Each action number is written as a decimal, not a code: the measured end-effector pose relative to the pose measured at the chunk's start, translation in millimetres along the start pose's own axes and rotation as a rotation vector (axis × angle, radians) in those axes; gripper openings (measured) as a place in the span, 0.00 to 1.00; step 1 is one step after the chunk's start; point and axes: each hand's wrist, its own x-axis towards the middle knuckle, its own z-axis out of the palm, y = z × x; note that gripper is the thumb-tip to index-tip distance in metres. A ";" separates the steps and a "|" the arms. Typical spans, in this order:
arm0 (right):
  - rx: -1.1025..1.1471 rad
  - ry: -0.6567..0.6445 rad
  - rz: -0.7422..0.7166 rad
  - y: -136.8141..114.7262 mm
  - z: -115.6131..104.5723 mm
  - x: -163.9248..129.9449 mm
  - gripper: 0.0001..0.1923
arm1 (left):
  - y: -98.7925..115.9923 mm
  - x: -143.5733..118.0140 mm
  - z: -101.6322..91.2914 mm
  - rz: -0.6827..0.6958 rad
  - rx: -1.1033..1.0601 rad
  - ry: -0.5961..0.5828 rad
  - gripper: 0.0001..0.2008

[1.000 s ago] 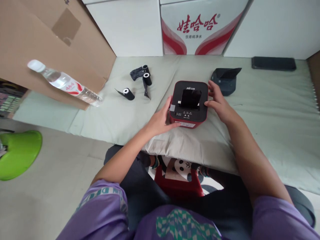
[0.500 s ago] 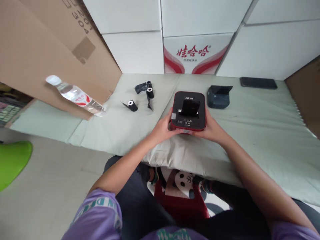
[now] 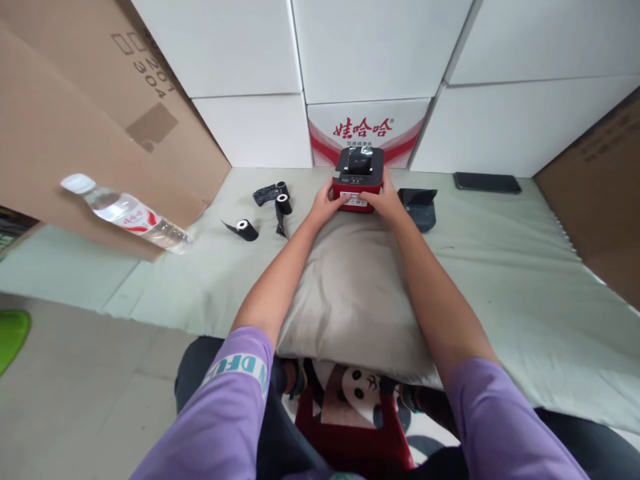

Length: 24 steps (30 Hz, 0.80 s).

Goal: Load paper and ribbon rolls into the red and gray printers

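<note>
A red and black thermal label printer (image 3: 357,180) is held between my two hands at the back of the cloth-covered surface. Its front, with a white label, faces me, and a dark glossy strip stands up from the slot on top. My left hand (image 3: 327,202) grips the left side and front corner. On the right side, my right hand (image 3: 386,198) is closed round it, thumb across the front. Right of that hand sits a dark blue-black boxy object (image 3: 419,212) with a raised black flap; its kind is unclear. Several small black rolls (image 3: 247,231) with loose ends lie to the left.
A water bottle (image 3: 127,212) lies against a cardboard box (image 3: 100,100) at the left. A black phone (image 3: 487,183) rests at the back right. White cartons (image 3: 370,113) form a wall behind, and another cardboard box (image 3: 595,180) closes the right side.
Both hands have carried the printer away from me, toward the white cartons, and its front face now shows more. The camera view has shifted too. The rolls and boxy object have not visibly moved.
</note>
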 end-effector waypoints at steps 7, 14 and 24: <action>-0.052 0.038 0.017 5.0 4.5 -9.4 0.52 | -10.7 -9.8 13.1 -0.019 0.073 0.110 0.41; -0.450 0.505 -0.062 -53.6 -48.1 -80.6 0.32 | 21.3 -124.5 20.2 -0.272 0.376 0.118 0.45; -0.793 0.394 0.385 -22.0 -44.5 -102.4 0.59 | 45.6 -194.2 16.8 -0.216 0.315 0.069 0.29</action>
